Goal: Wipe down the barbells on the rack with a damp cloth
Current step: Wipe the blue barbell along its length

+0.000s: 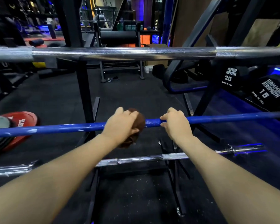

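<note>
A: Where is the cloth?

B: The brown cloth (138,119) is bunched round the blue barbell (217,118), and the left hand (121,124) has its fingers curled over it, gripping cloth and bar together. A tail of it hangs below the bar.

A: And the other hand?

B: The right hand (175,122) sits just beside it on the same bar, fingers wrapped round the bare shaft. I read it as steadying the bar, not wiping.

A: Which way does the bar run?

B: Across the view, left to right, rising slightly toward the right. It rests on the black rack (84,88), between the upper chrome barbell (123,53) and the lower chrome barbell (144,158), which lie roughly parallel to it.

A: So the next stroke goes which way?

B: Along that long axis, I judge. To the right the cloth is blocked at once by the right hand; to the left there is a long open run of blue shaft, with pale scuffs on it. The left hand is the nearer one for that stretch, so sliding leftward looks simplest, or the right hand has to give way first.

A: How far along is the job?

B: Hard to say; whether either chrome bar is already wiped cannot be told.
</note>
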`<state>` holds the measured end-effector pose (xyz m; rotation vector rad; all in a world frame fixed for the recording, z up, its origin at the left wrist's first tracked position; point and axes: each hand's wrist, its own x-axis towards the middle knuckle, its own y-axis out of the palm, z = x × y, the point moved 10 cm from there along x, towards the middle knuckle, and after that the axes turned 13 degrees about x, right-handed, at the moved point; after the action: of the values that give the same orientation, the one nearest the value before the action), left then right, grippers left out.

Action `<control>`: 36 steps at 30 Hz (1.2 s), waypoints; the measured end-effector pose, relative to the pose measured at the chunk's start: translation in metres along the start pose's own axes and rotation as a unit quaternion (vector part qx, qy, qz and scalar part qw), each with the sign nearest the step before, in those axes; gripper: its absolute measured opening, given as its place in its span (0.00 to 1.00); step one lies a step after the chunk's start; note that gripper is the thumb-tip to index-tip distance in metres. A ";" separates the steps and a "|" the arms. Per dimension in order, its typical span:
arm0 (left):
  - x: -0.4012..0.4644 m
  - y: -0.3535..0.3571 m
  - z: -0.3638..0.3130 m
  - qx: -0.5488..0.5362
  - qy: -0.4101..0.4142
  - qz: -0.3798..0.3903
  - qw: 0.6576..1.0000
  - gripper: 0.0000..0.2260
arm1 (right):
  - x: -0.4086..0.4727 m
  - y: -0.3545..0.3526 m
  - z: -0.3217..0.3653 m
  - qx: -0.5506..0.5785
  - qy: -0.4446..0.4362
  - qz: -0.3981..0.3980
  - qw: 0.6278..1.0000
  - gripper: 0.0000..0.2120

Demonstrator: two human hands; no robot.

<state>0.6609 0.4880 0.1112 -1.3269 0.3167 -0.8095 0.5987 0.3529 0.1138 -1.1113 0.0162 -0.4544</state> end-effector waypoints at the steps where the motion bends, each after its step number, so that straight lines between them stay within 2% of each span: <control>1: -0.009 0.004 0.019 0.007 -0.011 0.005 1.000 0.26 | 0.001 0.000 -0.001 0.006 0.003 0.001 1.000 0.13; 4: -0.029 0.009 0.060 0.008 -0.067 0.022 0.997 0.27 | 0.000 0.001 0.000 0.009 0.002 -0.006 1.000 0.12; 7: -0.022 0.003 0.049 -0.010 -0.088 0.015 0.996 0.23 | -0.002 0.002 0.001 0.025 0.008 -0.016 1.000 0.12; 12: 0.011 -0.005 -0.028 -0.035 -0.043 -0.013 0.998 0.21 | -0.003 0.002 0.002 -0.002 0.003 -0.020 1.000 0.11; 14: 0.019 -0.006 -0.037 -0.043 -0.019 -0.008 0.999 0.21 | -0.003 0.001 0.001 0.009 0.008 -0.024 1.000 0.10; 18: -0.003 0.001 0.010 -0.012 0.002 0.003 1.000 0.26 | -0.005 -0.001 -0.002 0.049 0.019 -0.021 0.998 0.09; 21: -0.025 0.008 0.058 0.024 -0.029 0.025 0.999 0.29 | -0.005 -0.001 -0.001 0.050 0.015 -0.025 0.998 0.08; 23: -0.028 0.008 0.069 0.030 -0.054 0.032 0.998 0.28 | -0.006 0.000 0.000 0.052 0.019 -0.025 0.998 0.08; 26: -0.017 0.004 0.046 0.026 -0.063 0.026 0.997 0.25 | -0.005 0.002 0.002 0.031 0.018 -0.021 0.999 0.09; 31: 0.018 -0.007 -0.034 -0.035 -0.017 0.013 0.999 0.21 | -0.005 0.000 0.000 0.036 0.025 -0.031 0.999 0.09; 33: 0.018 -0.008 -0.033 -0.036 -0.002 0.011 0.999 0.22 | -0.004 -0.001 -0.002 0.048 0.027 -0.032 0.998 0.09; 36: -0.007 0.000 0.020 -0.017 -0.016 0.031 0.999 0.25 | -0.003 0.000 -0.005 0.047 0.020 -0.027 0.998 0.10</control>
<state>0.6686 0.5077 0.1143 -1.3544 0.3468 -0.7335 0.5946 0.3500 0.1110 -1.0127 0.0011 -0.5206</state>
